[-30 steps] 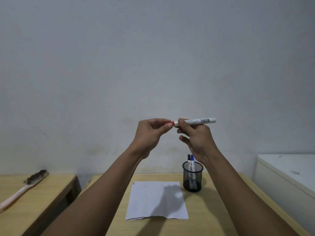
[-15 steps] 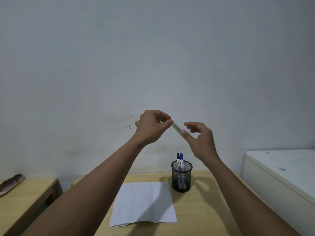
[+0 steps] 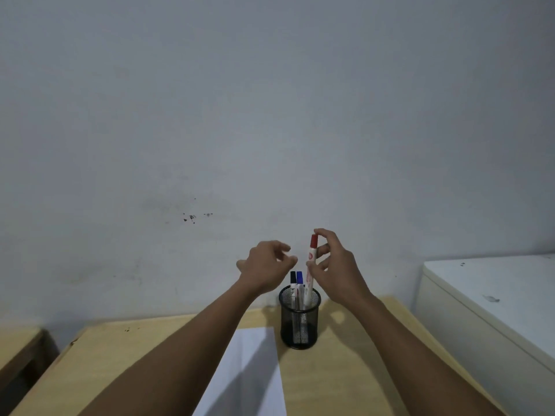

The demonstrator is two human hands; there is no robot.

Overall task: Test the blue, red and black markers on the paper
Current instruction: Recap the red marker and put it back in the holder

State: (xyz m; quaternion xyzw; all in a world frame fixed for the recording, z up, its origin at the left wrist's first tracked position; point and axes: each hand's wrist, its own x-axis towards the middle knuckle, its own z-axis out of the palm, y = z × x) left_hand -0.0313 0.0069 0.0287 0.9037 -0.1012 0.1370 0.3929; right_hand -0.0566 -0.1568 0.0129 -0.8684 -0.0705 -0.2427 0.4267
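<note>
My right hand (image 3: 336, 265) pinches the capped red marker (image 3: 311, 256) upright, its lower end inside the black mesh pen cup (image 3: 299, 322). The black marker (image 3: 293, 280) and the blue marker (image 3: 299, 280) stand in the same cup, caps up. My left hand (image 3: 264, 270) hovers just left of the red marker, fingers loosely curled and apart, holding nothing. The white paper (image 3: 255, 376) lies on the wooden table (image 3: 345, 370) in front of the cup, partly covered by my left forearm.
A white cabinet (image 3: 492, 301) stands against the table's right side. A second wooden table (image 3: 18, 343) sits at the far left with a gap between. A bare grey wall closes the back.
The red marker went from horizontal between both hands to upright in my right hand over the cup. My left hand let go of it. The view shifted left.
</note>
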